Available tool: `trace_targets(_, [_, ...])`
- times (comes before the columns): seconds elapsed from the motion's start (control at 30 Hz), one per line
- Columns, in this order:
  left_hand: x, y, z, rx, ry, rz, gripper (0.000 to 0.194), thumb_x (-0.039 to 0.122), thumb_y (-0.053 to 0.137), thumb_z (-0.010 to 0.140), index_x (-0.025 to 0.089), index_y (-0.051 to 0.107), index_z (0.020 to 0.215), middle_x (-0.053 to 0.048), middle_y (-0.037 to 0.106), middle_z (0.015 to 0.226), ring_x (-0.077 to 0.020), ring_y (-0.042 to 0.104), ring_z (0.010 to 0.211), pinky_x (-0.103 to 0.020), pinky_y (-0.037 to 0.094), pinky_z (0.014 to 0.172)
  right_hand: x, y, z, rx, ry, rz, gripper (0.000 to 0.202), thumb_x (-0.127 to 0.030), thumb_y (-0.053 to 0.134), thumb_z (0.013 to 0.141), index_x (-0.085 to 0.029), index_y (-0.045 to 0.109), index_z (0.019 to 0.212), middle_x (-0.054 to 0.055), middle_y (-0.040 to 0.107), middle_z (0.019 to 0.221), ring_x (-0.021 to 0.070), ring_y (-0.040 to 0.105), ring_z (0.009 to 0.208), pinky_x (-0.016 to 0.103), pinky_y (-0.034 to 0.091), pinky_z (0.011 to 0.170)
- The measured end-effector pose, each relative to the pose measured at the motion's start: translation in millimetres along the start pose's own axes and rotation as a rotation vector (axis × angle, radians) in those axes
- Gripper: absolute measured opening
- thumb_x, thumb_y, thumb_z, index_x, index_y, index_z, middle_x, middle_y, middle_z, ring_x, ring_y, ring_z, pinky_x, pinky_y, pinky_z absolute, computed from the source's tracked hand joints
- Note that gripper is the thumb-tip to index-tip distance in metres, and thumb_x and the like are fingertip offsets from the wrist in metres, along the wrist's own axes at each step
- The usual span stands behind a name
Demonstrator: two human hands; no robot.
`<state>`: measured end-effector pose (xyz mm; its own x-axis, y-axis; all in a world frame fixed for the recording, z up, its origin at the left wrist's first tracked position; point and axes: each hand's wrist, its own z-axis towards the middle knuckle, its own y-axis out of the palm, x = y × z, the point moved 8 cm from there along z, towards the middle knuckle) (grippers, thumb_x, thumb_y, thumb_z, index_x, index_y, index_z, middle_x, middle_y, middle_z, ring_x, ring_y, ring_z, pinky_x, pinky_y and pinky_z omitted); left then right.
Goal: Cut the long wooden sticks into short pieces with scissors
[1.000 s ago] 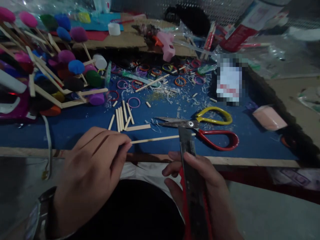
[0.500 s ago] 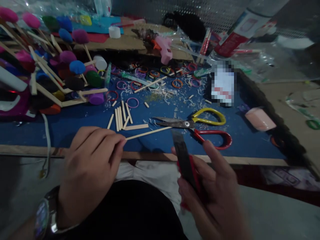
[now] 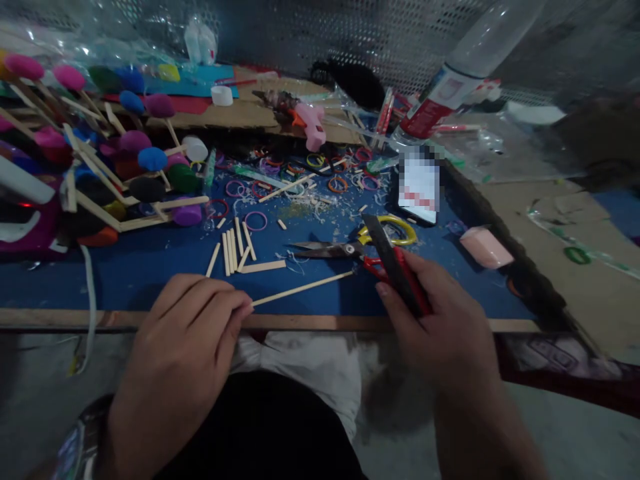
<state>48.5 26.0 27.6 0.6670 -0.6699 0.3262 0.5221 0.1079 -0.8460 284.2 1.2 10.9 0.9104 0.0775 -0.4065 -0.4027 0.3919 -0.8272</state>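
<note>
The left hand pinches one end of a thin wooden stick, which juts rightward over the blue mat's near edge. The right hand grips a red utility knife, blade just beside the stick's far tip, over the scissors.

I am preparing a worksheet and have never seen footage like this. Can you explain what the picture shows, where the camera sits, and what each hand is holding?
The camera sits on a person's head, looking down at their own hands. The left hand pinches a thin wooden stick. The right hand holds a red-handled cutter with a dark blade. On the blue mat lie scissors, short cut sticks, coloured rubber bands and shavings. A frame of sticks tipped with coloured balls stands at left.
</note>
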Motion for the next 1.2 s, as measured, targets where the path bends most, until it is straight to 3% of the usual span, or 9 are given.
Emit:
trace_targets(0.17, [16.4,8.4,6.8,-0.012,0.053,-0.057,0.008,0.008,0.059,0.091,0.013,0.065,0.091,-0.005,0.067,0.086,-0.0212,0.057,0.086,-0.040,0.049,0.081,1.1,12.4,20.3,-0.116,0.073,0.246,0.030,-0.029,0.057,0.092,-0.016,0.064,0.119,0.009,0.075,0.100,0.0252,0.071,0.091,0.038,0.057,0.080])
trace_targets(0.33, [20.2,13.5,17.0,0.006,0.072,-0.038,0.008,0.009,0.060,0.090,0.013,0.066,0.088,-0.006,0.067,0.084,-0.0223,0.058,0.084,-0.041,0.051,0.078,7.2,32.6,49.0,-0.194,0.119,0.537,0.032,-0.030,0.061,0.091,-0.021,0.065,0.121,0.006,0.073,0.111,0.0255,0.068,0.102,0.043,0.053,0.091])
trace_targets(0.43, [18.6,15.7,20.7,0.003,0.068,-0.023,0.009,0.009,0.059,0.090,0.013,0.065,0.087,-0.007,0.067,0.084,-0.0228,0.059,0.083,-0.041,0.052,0.077,5.3,30.2,56.0,-0.162,0.134,0.577,0.030,-0.030,0.061,0.090,-0.022,0.065,0.119,0.006,0.073,0.111,0.0263,0.067,0.105,0.045,0.052,0.093])
trace_targets(0.53, [15.9,15.7,23.2,0.018,0.054,-0.021,0.010,0.008,0.059,0.090,0.015,0.065,0.086,-0.006,0.067,0.085,-0.0227,0.060,0.083,-0.041,0.053,0.076,-7.0,12.2,45.7,-0.091,0.120,0.422,0.030,-0.030,0.059,0.092,-0.022,0.063,0.121,0.008,0.072,0.110,0.0284,0.067,0.103,0.046,0.055,0.089])
trace_targets(0.73, [10.1,18.9,23.4,0.021,0.022,-0.072,0.010,0.009,0.060,0.089,0.016,0.066,0.084,-0.005,0.065,0.081,-0.0216,0.059,0.080,-0.039,0.052,0.074,-41.1,-5.7,-2.4,-0.138,-0.033,0.161,0.045,-0.022,0.051,0.094,-0.026,0.054,0.139,0.010,0.063,0.125,0.0286,0.062,0.114,0.044,0.055,0.094])
trace_targets(0.93, [6.3,21.6,20.9,-0.007,-0.028,-0.112,0.011,0.010,0.060,0.089,0.018,0.065,0.084,-0.004,0.064,0.082,-0.0203,0.058,0.082,-0.038,0.051,0.077,-45.9,7.7,-34.4,-0.290,-0.018,0.065,0.049,-0.019,0.049,0.094,-0.024,0.052,0.142,0.012,0.060,0.122,0.0234,0.070,0.098,0.028,0.062,0.065])
trace_targets(1.2, [10.0,24.6,19.3,-0.036,0.013,-0.097,0.006,0.011,0.062,0.089,0.014,0.067,0.087,-0.005,0.064,0.084,-0.0198,0.059,0.084,-0.038,0.051,0.079,-58.1,12.4,-46.5,-0.332,-0.080,0.151,0.058,-0.010,0.052,0.090,-0.021,0.049,0.146,0.013,0.060,0.121,0.0230,0.071,0.098,0.024,0.065,0.070])
